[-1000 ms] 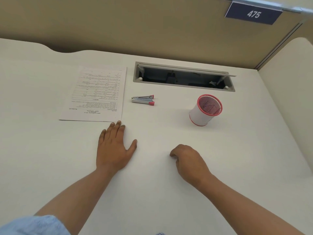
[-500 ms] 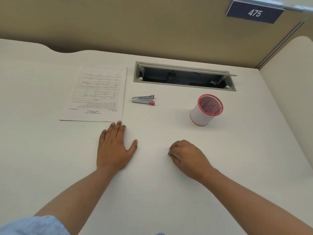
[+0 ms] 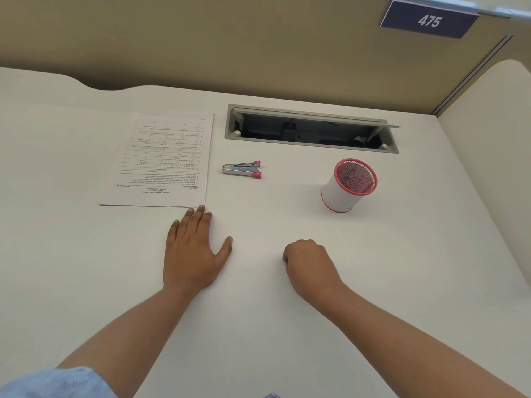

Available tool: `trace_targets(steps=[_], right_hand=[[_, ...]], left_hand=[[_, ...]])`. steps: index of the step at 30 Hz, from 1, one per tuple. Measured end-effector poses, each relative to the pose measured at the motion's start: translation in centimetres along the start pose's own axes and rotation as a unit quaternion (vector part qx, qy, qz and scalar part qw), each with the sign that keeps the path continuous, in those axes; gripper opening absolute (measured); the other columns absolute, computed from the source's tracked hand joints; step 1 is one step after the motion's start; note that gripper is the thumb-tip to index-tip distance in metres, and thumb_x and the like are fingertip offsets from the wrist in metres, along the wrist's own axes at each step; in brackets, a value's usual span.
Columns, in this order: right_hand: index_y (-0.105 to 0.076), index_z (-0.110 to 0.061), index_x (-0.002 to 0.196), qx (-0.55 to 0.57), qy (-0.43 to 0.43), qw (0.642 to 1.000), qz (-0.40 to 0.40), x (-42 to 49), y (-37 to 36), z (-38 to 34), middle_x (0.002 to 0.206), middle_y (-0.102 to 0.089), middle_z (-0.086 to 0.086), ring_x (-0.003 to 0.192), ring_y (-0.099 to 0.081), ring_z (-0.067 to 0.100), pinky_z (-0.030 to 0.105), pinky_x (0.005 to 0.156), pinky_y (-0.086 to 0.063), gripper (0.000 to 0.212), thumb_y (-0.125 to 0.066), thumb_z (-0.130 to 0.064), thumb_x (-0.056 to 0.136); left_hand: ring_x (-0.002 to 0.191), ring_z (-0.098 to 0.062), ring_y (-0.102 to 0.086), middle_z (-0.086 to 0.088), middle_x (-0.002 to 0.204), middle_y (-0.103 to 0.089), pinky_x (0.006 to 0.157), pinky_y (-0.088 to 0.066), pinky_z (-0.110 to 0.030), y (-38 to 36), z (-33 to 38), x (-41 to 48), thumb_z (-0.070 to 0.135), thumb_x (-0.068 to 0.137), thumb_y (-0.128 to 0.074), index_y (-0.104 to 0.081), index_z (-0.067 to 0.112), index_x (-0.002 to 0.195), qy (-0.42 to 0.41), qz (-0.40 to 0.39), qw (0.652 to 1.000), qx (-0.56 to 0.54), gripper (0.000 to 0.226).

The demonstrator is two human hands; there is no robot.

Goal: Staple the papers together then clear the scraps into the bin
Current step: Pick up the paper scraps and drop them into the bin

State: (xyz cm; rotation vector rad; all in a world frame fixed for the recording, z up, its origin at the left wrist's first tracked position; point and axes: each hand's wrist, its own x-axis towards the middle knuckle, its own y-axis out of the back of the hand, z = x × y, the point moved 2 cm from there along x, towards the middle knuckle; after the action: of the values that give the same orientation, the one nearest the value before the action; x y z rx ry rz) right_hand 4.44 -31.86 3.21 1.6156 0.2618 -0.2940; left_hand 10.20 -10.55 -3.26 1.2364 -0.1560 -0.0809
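A stack of printed papers (image 3: 161, 162) lies flat on the white desk at the left. A small metal stapler with pink ends (image 3: 242, 169) rests just right of the papers. A white mesh cup with a pink rim (image 3: 349, 185), the small bin, stands at the right. My left hand (image 3: 193, 248) lies flat, palm down, fingertips almost touching the papers' near right corner. My right hand (image 3: 309, 265) rests on the desk curled into a fist; what is inside it is hidden. No scraps are visible.
An open grey cable tray (image 3: 311, 129) is sunk into the desk behind the stapler. A beige partition with a blue "475" sign (image 3: 429, 21) rises at the back, and a white side panel (image 3: 488, 173) bounds the right.
My right hand has curled tighter into a fist and shifted slightly on the desk. My left hand, the papers, the stapler and the cup have not moved.
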Motion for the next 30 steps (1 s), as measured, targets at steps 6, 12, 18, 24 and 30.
trace_targets(steps=[6,12,18,24,30], right_hand=[[-0.028,-0.015,0.054,-0.004,-0.020,1.000,0.015,0.4,0.7,-0.4,0.053,-0.032,0.002,0.045,-0.027,0.018,0.028,0.040,-0.016,0.037,-0.051,0.009,0.070],[-0.031,-0.015,0.054,0.029,-0.057,0.998,0.012,0.9,0.2,-0.2,0.052,-0.034,0.002,0.049,-0.032,0.024,0.028,0.040,-0.018,0.030,-0.052,0.003,0.065],[-0.069,-0.012,0.076,0.191,-0.122,0.973,0.039,1.3,-0.2,1.4,0.081,-0.071,0.003,0.078,-0.064,0.025,0.030,0.063,-0.052,0.012,-0.063,-0.009,0.066],[-0.070,-0.011,0.058,0.505,-0.243,0.826,0.068,1.2,2.0,5.2,0.057,-0.068,0.002,0.051,-0.057,0.013,0.021,0.050,-0.043,0.006,-0.073,-0.006,0.061],[-0.065,-0.008,0.052,0.616,-0.196,0.754,0.122,1.3,6.9,6.8,0.059,-0.057,0.008,0.057,-0.053,0.020,0.032,0.066,-0.051,0.027,-0.067,0.012,0.070]], left_hand=[[0.151,-0.022,-0.028,-0.004,0.160,-0.039,0.124,-0.017,-0.043,0.1,0.0,0.0,0.064,0.087,-0.035,-0.045,0.012,0.145,0.001,0.000,1.000,0.002,0.079],[0.151,-0.021,-0.027,-0.003,0.160,-0.038,0.125,-0.016,-0.043,0.0,-0.1,0.0,0.065,0.087,-0.033,-0.045,0.013,0.146,0.002,-0.002,1.000,-0.001,0.080],[0.151,-0.022,-0.029,-0.004,0.159,-0.039,0.124,-0.017,-0.043,0.0,0.0,0.0,0.064,0.086,-0.035,-0.046,0.012,0.144,0.002,0.001,1.000,-0.001,0.079],[0.151,-0.022,-0.028,-0.003,0.160,-0.038,0.124,-0.015,-0.042,0.0,0.0,0.0,0.064,0.086,-0.034,-0.046,0.013,0.145,0.002,-0.002,1.000,0.002,0.080],[0.150,-0.022,-0.030,-0.004,0.159,-0.040,0.124,-0.018,-0.043,0.0,0.0,0.0,0.065,0.086,-0.034,-0.047,0.013,0.144,0.002,-0.001,1.000,0.005,0.079]])
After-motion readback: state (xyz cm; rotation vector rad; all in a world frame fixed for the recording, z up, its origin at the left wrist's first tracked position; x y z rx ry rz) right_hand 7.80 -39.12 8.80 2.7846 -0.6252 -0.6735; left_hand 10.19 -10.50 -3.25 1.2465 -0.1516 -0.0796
